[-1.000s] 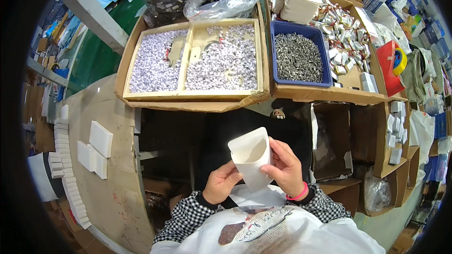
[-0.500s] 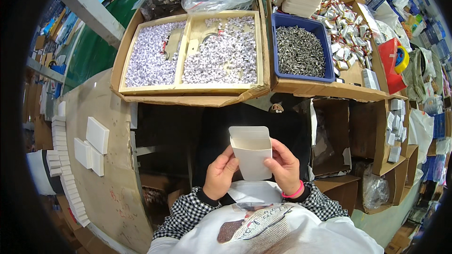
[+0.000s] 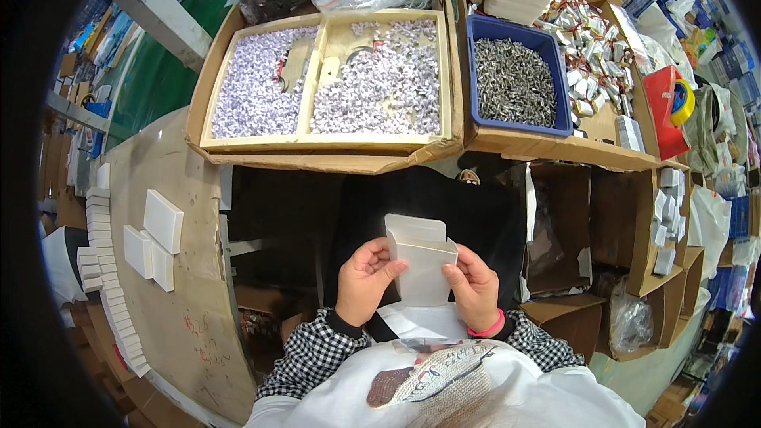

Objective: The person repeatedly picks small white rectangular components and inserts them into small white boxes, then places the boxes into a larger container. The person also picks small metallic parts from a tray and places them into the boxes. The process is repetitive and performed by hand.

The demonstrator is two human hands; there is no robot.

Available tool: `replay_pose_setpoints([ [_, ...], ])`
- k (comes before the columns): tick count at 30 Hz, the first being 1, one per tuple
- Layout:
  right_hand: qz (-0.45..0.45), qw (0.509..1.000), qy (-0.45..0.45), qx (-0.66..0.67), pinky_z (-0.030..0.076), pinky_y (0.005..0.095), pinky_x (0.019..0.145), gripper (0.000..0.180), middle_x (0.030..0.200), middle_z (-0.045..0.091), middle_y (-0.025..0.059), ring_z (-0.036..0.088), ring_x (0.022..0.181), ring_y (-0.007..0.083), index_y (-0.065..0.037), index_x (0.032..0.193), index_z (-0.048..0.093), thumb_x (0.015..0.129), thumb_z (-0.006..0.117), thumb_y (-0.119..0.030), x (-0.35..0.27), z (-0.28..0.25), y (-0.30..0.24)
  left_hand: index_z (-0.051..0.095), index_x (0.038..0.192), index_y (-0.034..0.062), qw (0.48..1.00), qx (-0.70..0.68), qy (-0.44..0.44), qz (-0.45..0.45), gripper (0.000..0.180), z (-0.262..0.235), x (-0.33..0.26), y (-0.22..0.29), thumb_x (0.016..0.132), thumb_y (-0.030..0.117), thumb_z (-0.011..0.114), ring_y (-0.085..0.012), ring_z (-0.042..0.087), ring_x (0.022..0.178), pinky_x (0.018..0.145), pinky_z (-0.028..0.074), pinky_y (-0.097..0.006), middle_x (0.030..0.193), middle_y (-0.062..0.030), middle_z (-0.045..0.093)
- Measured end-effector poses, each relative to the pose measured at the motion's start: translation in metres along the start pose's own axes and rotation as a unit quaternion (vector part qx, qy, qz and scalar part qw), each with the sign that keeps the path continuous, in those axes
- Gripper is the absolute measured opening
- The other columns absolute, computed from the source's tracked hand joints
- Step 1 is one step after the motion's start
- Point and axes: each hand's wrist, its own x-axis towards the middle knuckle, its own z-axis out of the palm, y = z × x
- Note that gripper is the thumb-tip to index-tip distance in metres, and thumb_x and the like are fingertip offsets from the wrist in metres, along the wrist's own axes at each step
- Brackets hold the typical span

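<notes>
Between my two hands is a small white carton (image 3: 424, 273), upright, with its top flap raised at the far side and its mouth open. My left hand (image 3: 366, 281) pinches the carton's left edge, thumb on the near face. On the opposite edge my right hand (image 3: 476, 285), with a pink band at the wrist, grips it between thumb and fingers. The inside of the carton is mostly hidden by its near face. Below it lies my white printed apron (image 3: 444, 376).
Ahead stands a divided wooden tray (image 3: 326, 139) of small white parts, beside a blue bin (image 3: 564, 87) of metal pieces. Several closed white boxes (image 3: 163, 220) lie on the left table (image 3: 186, 313), near a long row of similar boxes (image 3: 111, 269). Cardboard boxes (image 3: 618, 206) stand at right.
My left hand has shifted slightly left and up along the carton, its thumb now nearer the top edge. The carton's mouth looks wider at the sides. The view has shifted slightly.
</notes>
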Motion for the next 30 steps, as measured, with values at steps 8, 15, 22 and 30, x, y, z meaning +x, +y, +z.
replay_pose_setpoints([
  [8, 0.009, 0.997, -0.051, 0.054, 0.049, 0.0307, 0.091, 0.049, 0.119, 0.058, 0.0174, 0.058, 0.107, 0.0192, 0.002, 0.13, 0.042, 0.085, 0.061, 0.006, 0.01, -0.018, 0.001, 0.037, 0.135, 0.0051, 0.991, -0.014, -0.087, 0.1, 0.05, -0.002, -0.008, -0.011, 0.09, -0.003, 0.055, -0.0191, 0.054, 0.113, 0.094, 0.046, -0.031, 0.123, -0.0157, 0.054],
  [15, 0.005, 0.999, -0.032, 0.043, 0.05, 0.03, 0.089, 0.047, 0.114, 0.059, 0.0148, 0.059, 0.105, 0.0178, 0.002, 0.127, 0.045, 0.084, 0.063, 0.005, 0.006, -0.019, 0.002, 0.04, 0.135, 0.0066, 0.987, 0.064, -0.108, 0.1, 0.047, -0.003, -0.004, -0.006, 0.091, 0.0, 0.054, -0.0178, 0.055, 0.108, 0.091, 0.047, -0.029, 0.121, -0.0142, 0.055],
  [22, 0.073, 0.992, -0.08, -0.062, 0.053, 0.0256, 0.08, 0.034, 0.099, 0.063, 0.0095, 0.063, 0.092, 0.0134, 0.003, 0.115, 0.054, 0.083, 0.067, -0.002, 0.013, -0.03, -0.005, 0.049, 0.126, 0.0023, 0.966, 0.212, -0.142, -0.022, 0.033, -0.012, -0.003, 0.005, 0.093, 0.002, 0.052, -0.0123, 0.058, 0.096, 0.085, 0.047, -0.024, 0.113, -0.0092, 0.059],
  [30, 0.046, 0.988, -0.076, -0.123, 0.051, 0.0219, 0.072, 0.02, 0.089, 0.064, 0.0043, 0.061, 0.081, 0.0075, 0.002, 0.103, 0.059, 0.085, 0.066, -0.004, 0.022, -0.03, -0.019, 0.066, 0.099, 0.0002, 0.981, 0.175, -0.048, 0.061, 0.015, 0.004, 0.008, 0.014, 0.086, 0.005, 0.064, -0.0139, 0.062, 0.086, 0.077, 0.05, -0.024, 0.098, -0.0086, 0.066],
])
